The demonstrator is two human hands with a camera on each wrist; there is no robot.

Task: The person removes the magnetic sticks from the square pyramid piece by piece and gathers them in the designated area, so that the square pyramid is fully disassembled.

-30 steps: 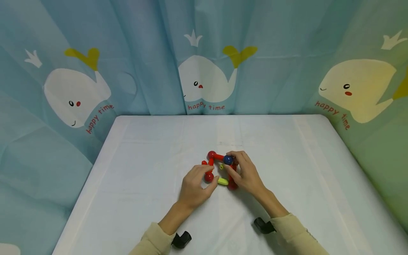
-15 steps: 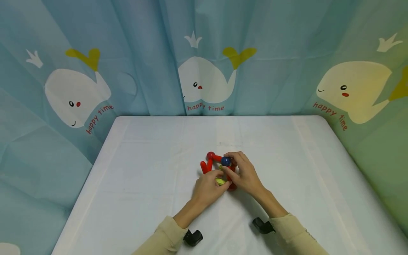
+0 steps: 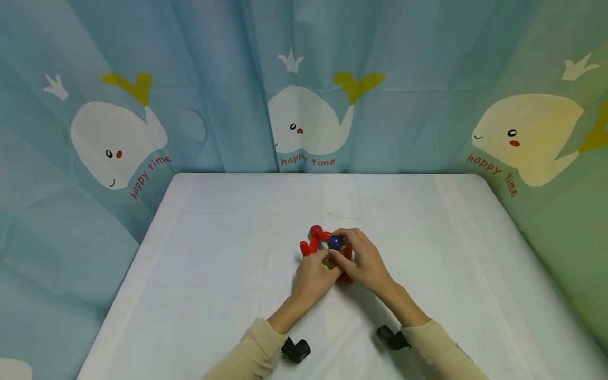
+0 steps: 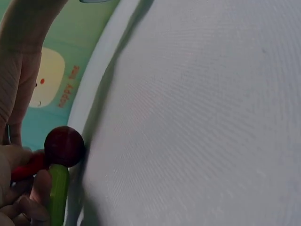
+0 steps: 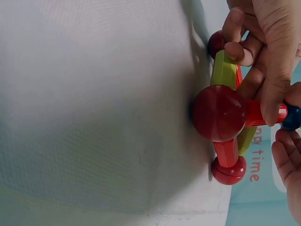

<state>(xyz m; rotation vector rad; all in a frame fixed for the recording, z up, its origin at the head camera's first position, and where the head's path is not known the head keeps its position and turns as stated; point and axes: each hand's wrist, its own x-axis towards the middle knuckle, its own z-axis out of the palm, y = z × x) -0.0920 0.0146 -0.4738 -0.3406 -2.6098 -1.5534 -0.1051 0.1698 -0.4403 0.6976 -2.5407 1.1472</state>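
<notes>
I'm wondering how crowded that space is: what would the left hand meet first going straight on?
Probably the right hand, thumb first, with the blue ball just beyond; everything crowds together in the head view, so depth is unclear.

"How did the arms lie?"

"The left forearm [image 3: 252,348] and right forearm [image 3: 439,345] slanted forward and inward, bringing the left hand [image 3: 313,277] and the right hand [image 3: 363,261] close together."

"And the fingers [image 3: 319,256]?"

"Bent on both. The left ones pinched; the right thumb [image 3: 343,260] curved opposite its forefinger [image 3: 350,232]. I couldn't tell whether the hands touched."
</notes>
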